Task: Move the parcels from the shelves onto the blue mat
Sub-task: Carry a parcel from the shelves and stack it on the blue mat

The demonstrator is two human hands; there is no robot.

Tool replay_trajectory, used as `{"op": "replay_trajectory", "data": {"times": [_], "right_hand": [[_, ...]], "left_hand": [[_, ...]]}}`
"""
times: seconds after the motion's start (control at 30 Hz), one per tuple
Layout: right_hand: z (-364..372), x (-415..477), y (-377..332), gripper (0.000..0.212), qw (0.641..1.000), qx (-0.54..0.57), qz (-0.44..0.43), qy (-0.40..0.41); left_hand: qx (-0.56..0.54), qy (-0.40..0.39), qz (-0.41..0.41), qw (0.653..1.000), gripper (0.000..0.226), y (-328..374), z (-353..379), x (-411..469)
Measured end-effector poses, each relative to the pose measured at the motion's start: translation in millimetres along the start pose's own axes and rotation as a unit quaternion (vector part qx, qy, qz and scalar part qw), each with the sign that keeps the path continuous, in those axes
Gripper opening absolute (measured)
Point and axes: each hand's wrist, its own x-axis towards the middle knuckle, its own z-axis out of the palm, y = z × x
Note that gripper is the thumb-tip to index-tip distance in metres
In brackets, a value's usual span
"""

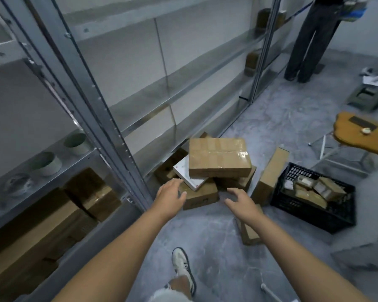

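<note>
A heap of cardboard parcels lies on the grey floor at the foot of the metal shelves. On top rests a large taped brown parcel, with a flat white parcel wedged beneath it and a smaller brown box at the front. My left hand hovers open beside the front box, fingers spread. My right hand is open too, just right of that box, above a small parcel on the floor. Neither hand holds anything. No blue mat shows in view.
Brown boxes fill the low shelf at left, with bowls above them. A black crate of small packets stands at right, a tall box leaning beside it. A wooden stool and another person's legs are farther back. My shoe is below.
</note>
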Motion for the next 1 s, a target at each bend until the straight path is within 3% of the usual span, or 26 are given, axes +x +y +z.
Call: {"op": "replay_trajectory", "data": {"times": [0.27,0.47,0.7,1.0], "right_hand": [[-48.9,113.9,35.0,0.049,0.991,0.047,0.116,0.054],[-70.4,152.5,111.3,0.042,0.945,0.155,0.252,0.137],[-46.2,176.0,267.2,0.038,0.878,0.226,0.39,0.162],[75.8,274.7,485.0,0.047,0.804,0.277,0.51,0.129]], "left_hand": [[-0.001,-0.083,-0.001,0.997,0.048,13.7,44.4,132.6],[0.037,-0.174,0.045,0.983,0.047,50.8,113.3,209.1],[0.073,-0.273,0.1,0.954,0.048,74.2,261.7,268.9],[0.114,-0.335,0.105,0.929,0.05,14.2,506.1,369.9]]}}
